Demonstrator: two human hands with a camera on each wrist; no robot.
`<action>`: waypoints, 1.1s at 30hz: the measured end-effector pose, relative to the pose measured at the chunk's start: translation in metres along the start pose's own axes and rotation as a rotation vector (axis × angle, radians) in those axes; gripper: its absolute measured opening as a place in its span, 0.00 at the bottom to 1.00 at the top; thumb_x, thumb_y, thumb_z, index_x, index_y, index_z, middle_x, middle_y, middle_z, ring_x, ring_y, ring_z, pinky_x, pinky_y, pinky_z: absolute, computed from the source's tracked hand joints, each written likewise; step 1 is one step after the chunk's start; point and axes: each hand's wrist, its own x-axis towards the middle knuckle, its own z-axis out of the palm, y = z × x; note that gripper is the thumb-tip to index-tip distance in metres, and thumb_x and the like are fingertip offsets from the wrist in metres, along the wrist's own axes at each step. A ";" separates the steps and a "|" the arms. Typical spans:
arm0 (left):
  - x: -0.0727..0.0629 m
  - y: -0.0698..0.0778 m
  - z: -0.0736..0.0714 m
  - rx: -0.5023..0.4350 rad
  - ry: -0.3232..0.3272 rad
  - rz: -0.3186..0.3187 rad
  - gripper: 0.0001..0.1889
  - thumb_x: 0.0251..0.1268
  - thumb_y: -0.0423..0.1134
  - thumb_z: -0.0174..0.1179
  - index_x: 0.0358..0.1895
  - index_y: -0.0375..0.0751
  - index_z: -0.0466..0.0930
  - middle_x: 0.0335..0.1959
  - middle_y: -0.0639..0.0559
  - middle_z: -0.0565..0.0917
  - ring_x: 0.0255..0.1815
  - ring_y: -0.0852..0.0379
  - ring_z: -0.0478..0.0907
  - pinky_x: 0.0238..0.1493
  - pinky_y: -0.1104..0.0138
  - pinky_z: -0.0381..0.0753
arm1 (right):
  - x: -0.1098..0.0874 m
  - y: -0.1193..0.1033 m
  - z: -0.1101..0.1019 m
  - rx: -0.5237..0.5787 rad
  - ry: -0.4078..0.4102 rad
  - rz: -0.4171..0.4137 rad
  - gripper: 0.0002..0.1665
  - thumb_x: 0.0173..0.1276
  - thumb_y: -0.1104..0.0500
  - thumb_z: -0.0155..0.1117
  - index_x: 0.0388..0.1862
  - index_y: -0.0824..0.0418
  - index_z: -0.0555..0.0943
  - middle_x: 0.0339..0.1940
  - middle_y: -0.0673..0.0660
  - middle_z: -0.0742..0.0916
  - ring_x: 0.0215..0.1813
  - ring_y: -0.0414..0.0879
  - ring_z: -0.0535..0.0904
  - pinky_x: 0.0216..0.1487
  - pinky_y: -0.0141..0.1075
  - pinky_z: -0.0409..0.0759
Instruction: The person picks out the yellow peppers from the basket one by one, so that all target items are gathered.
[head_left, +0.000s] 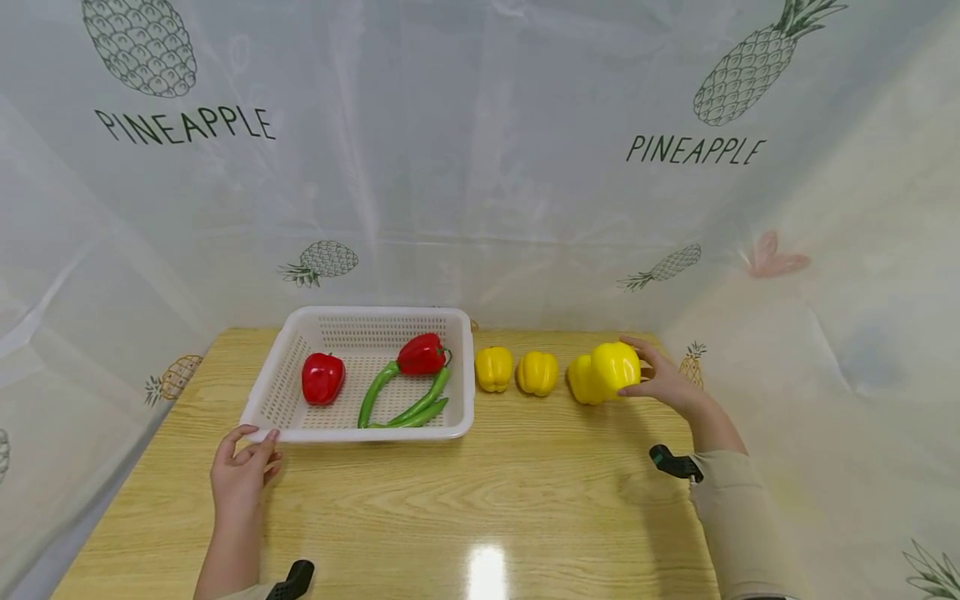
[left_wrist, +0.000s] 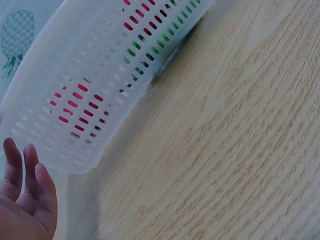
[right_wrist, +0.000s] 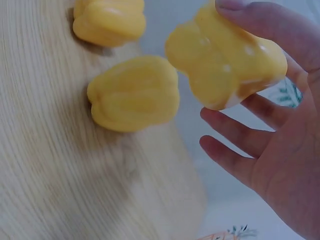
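My right hand [head_left: 663, 382] holds a yellow bell pepper [head_left: 616, 367] between thumb and fingers, raised off the table. In the right wrist view the held pepper [right_wrist: 225, 60] shows its lobed end, and two fingers stand free below it. Another yellow bell pepper [head_left: 582, 380] lies on the table, partly hidden behind the held one in the head view. At the near left corner of a white plastic basket [head_left: 360, 435], my left hand [head_left: 242, 471] pinches the rim. Inside the basket are a red bell pepper [head_left: 323, 378], another red bell pepper [head_left: 422, 355] and several long green peppers [head_left: 378, 390].
Two yellow bell peppers, one nearer the basket [head_left: 493, 369] and one beside it [head_left: 537, 372], lie in a row right of the basket. A pineapple-printed plastic sheet [head_left: 480, 167] hangs behind and at both sides of the wooden table [head_left: 420, 500].
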 end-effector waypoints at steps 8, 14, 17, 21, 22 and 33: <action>0.004 -0.005 -0.002 0.001 0.002 0.005 0.17 0.62 0.31 0.66 0.51 0.44 0.70 0.18 0.54 0.81 0.19 0.61 0.80 0.21 0.71 0.81 | -0.007 0.012 -0.005 -0.002 0.053 0.029 0.59 0.60 0.61 0.74 0.80 0.53 0.45 0.74 0.73 0.54 0.66 0.77 0.62 0.58 0.67 0.68; 0.011 -0.013 -0.006 -0.006 0.013 0.030 0.18 0.60 0.34 0.69 0.50 0.46 0.72 0.18 0.54 0.82 0.20 0.61 0.81 0.22 0.71 0.82 | -0.008 0.023 -0.008 0.010 0.096 0.035 0.60 0.60 0.60 0.74 0.80 0.55 0.44 0.72 0.74 0.56 0.64 0.77 0.64 0.56 0.66 0.70; 0.011 -0.013 -0.006 0.007 0.014 0.035 0.18 0.60 0.35 0.69 0.50 0.46 0.72 0.18 0.54 0.82 0.21 0.61 0.81 0.23 0.71 0.82 | -0.008 0.029 -0.010 0.015 0.124 0.052 0.61 0.60 0.60 0.74 0.80 0.54 0.43 0.72 0.73 0.56 0.64 0.77 0.64 0.57 0.66 0.69; 0.009 -0.012 -0.006 0.021 0.011 0.041 0.18 0.61 0.36 0.68 0.50 0.46 0.71 0.18 0.54 0.82 0.21 0.61 0.81 0.23 0.71 0.82 | -0.010 0.035 -0.010 0.018 0.155 0.074 0.62 0.61 0.61 0.74 0.80 0.53 0.41 0.73 0.74 0.55 0.64 0.78 0.64 0.57 0.66 0.69; 0.009 -0.012 -0.006 0.020 0.011 0.041 0.18 0.61 0.36 0.68 0.50 0.46 0.71 0.18 0.54 0.82 0.21 0.61 0.81 0.23 0.71 0.82 | -0.010 0.037 -0.010 0.022 0.161 0.077 0.62 0.61 0.61 0.74 0.80 0.53 0.40 0.73 0.74 0.55 0.64 0.78 0.64 0.58 0.66 0.69; 0.009 -0.013 -0.006 0.009 0.002 0.041 0.18 0.61 0.35 0.68 0.51 0.46 0.71 0.18 0.54 0.81 0.21 0.60 0.81 0.23 0.71 0.81 | -0.013 0.069 -0.007 0.040 0.229 0.116 0.62 0.61 0.60 0.74 0.80 0.59 0.40 0.75 0.74 0.50 0.68 0.76 0.56 0.60 0.65 0.68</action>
